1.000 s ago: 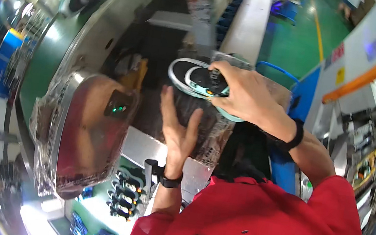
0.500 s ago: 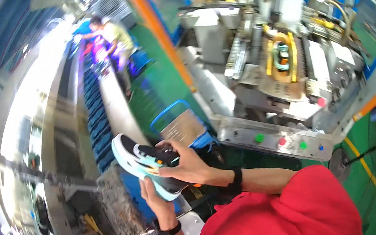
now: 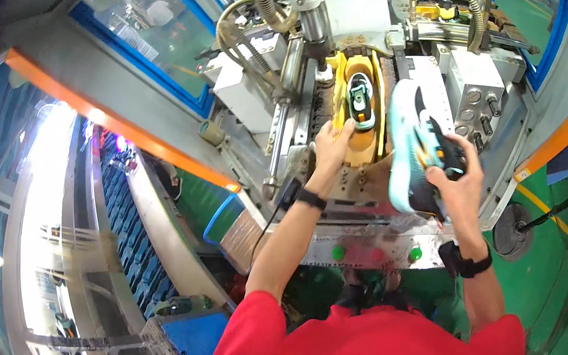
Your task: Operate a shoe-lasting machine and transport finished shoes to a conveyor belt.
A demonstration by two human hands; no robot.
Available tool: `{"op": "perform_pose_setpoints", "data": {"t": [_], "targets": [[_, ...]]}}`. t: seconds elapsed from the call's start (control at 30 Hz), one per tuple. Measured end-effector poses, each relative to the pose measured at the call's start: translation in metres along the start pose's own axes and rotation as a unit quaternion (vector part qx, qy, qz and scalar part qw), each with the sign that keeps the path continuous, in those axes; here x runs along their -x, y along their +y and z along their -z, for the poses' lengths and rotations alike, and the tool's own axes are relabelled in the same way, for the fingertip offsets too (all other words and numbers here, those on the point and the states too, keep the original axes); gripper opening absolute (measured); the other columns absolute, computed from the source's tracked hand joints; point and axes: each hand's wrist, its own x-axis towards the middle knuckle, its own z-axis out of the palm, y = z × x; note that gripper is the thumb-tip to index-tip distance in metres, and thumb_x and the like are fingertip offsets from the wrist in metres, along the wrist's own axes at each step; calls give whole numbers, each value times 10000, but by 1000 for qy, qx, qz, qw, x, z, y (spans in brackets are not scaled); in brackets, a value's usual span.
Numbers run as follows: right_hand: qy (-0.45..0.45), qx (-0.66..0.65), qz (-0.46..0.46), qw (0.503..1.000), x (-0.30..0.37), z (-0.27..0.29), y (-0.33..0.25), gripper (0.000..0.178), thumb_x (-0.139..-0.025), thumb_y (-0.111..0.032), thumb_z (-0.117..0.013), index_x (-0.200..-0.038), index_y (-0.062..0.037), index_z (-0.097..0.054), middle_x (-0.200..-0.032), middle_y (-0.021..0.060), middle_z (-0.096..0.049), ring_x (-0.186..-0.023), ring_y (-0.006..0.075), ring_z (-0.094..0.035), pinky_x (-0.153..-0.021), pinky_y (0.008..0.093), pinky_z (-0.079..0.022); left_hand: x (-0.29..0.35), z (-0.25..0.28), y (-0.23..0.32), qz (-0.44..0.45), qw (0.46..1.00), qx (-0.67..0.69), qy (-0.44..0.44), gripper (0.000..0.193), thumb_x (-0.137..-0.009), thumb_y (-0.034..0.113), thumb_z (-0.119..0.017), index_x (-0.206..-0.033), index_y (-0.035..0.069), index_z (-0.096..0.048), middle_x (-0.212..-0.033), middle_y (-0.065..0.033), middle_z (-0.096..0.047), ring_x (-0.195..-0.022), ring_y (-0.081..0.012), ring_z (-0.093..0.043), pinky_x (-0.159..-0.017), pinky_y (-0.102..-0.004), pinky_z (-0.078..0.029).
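Observation:
In my right hand point(image 3: 463, 184) is a sneaker point(image 3: 408, 148) with a pale mint sole and a black upper with orange accents. The fingers wrap its upper at the ankle opening, and its sole faces left. A second sneaker point(image 3: 360, 102), black, mint and orange, sits in a yellow cradle point(image 3: 362, 151) on the machine ahead. My left hand point(image 3: 332, 144) reaches to the cradle's near left side, fingers apart. Its thumb tip is right by the near end of that second sneaker; whether they touch I cannot tell.
The machine has metal cylinders point(image 3: 290, 69), hoses and a front panel point(image 3: 303, 249) with green and red buttons. An orange-edged frame point(image 3: 124, 127) runs along its left. Farther left is a conveyor point(image 3: 137, 215) with blue parts. A round metal base point(image 3: 514, 232) stands at right.
I have turned right from the conveyor to the machine. My left hand has let go of the held sneaker and moved to the cradle; my right hand carries the sneaker alone.

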Motion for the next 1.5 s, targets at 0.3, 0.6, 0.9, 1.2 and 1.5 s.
{"op": "perform_pose_setpoints", "data": {"t": [0.3, 0.6, 0.9, 1.2, 1.5], "targets": [[153, 130, -59, 978, -24, 55, 26, 553, -680, -95, -671, -1219, -42, -560, -951, 48, -590, -798, 110, -553, -721, 240, -467, -131, -103, 4, 72, 931, -355, 42, 656, -784, 228, -684, -1244, -112, -362, -1072, -304, -631, -1021, -412, -630, -898, -479, -498], [28, 286, -42, 957, -181, -7, 47, 601, -663, -250, -740, -1179, 17, -582, -973, 155, -658, -880, 225, -637, -792, 319, -506, -76, -17, 10, 176, 950, 238, -93, 221, -771, 47, -703, -961, -43, -634, -937, -132, -677, -793, -220, -675, -708, -344, -559], [-207, 450, -94, 864, -239, -224, 107, 573, -669, -306, -781, -1079, 61, -623, -982, 252, -675, -946, 359, -669, -808, 406, -537, 181, 171, 61, 210, 944, 252, -30, 512, -774, 125, -716, -1226, -23, -527, -1020, -62, -625, -899, -164, -627, -788, -323, -539], [-100, 492, 94, 860, -200, -253, 189, 518, -769, -215, -658, -1179, 41, -472, -1027, 277, -620, -932, 408, -644, -794, 482, -531, 389, 229, 24, 206, 892, 207, 344, 406, -803, 22, -680, -1186, -37, -557, -1061, -96, -629, -920, -186, -629, -796, -303, -521], [-433, 119, 307, 839, 123, -222, 104, 91, -828, -2, -588, -913, -28, -611, -903, 140, -606, -851, 346, -580, -741, 422, -474, 535, 160, -87, 292, 701, 346, 551, 317, -786, 5, -720, -1069, -73, -601, -956, -123, -664, -826, -227, -675, -729, -359, -578]]}}
